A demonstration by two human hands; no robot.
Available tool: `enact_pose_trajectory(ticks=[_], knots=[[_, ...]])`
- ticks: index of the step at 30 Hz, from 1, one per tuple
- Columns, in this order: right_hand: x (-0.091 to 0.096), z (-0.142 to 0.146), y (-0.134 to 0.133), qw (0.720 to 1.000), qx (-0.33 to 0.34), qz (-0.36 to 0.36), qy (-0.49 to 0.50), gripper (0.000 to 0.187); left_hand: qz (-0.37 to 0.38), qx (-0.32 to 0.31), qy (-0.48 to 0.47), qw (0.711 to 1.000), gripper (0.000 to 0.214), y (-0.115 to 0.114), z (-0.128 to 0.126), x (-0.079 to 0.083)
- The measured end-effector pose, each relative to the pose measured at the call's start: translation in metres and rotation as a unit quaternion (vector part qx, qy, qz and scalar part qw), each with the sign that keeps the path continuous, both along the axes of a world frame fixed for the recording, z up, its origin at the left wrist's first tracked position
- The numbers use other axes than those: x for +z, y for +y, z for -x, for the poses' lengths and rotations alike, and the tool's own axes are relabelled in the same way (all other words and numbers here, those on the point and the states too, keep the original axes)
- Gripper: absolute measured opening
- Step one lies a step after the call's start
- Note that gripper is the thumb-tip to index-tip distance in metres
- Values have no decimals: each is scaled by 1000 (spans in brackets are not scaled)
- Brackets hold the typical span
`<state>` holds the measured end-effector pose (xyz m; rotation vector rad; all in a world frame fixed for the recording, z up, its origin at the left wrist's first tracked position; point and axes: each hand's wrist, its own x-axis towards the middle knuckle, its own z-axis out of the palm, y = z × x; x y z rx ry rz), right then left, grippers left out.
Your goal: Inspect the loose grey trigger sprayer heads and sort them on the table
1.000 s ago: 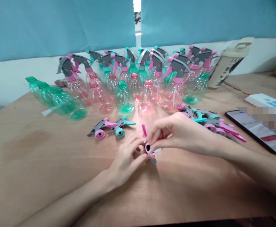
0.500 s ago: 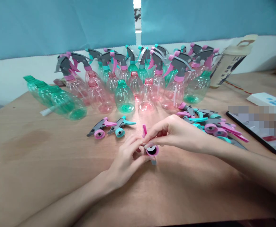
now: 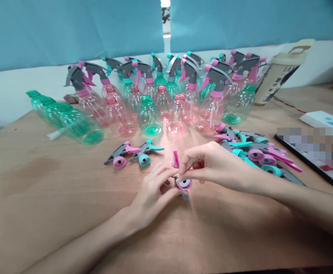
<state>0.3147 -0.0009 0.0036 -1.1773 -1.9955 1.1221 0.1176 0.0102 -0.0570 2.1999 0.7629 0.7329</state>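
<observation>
My left hand (image 3: pixel 152 192) is closed around a pink-and-grey trigger spray head (image 3: pixel 185 186), held low over the table with its pink collar facing up. A white disc with a dark centre hole (image 3: pixel 184 182) sits inside that collar. My right hand (image 3: pixel 205 161) comes in from the right, thumb and index finger pinched together at the collar's upper edge, touching or nearly touching the disc. What the pinch holds, if anything, is hidden. Beyond my left hand lie a pink-collared spray head (image 3: pixel 119 158) and a turquoise-collared one (image 3: pixel 145 154).
Several loose spray heads (image 3: pixel 255 154) are heaped at the right. Farther back stand several pink and green bottles (image 3: pixel 150 120), many with spray heads on. Green bottles (image 3: pixel 80 123) line the left. A phone (image 3: pixel 317 160) and a tall cup (image 3: pixel 279 72) are on the right.
The white disc, tilted in the pink collar before, now lies flatter with its hole showing. My right hand has shifted slightly right and down; my left hand keeps its hold.
</observation>
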Motion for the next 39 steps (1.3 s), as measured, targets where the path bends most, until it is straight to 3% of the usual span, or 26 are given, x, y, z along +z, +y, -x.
enact_pose_trajectory(ticks=[5,11,16,22,26,39], knots=[[-5,1,0,996,7,-82,-24,10,3,1,-5,1000,12,0,0,1],[6,-4,1,993,5,-103,-50,5,-2,6,-5,1000,13,-1,-1,2],[22,-13,-6,972,3,-194,-136,7,5,-2,-3,1000,27,-2,1,1],[13,-11,-15,944,47,-226,-236,10,-9,-5,-1,1000,19,-1,0,1],[7,-9,-15,930,60,-226,-285,10,-24,-4,3,1000,19,-1,0,1],[11,-8,-15,945,83,-185,-258,19,-27,-15,9,1000,20,-3,0,2]])
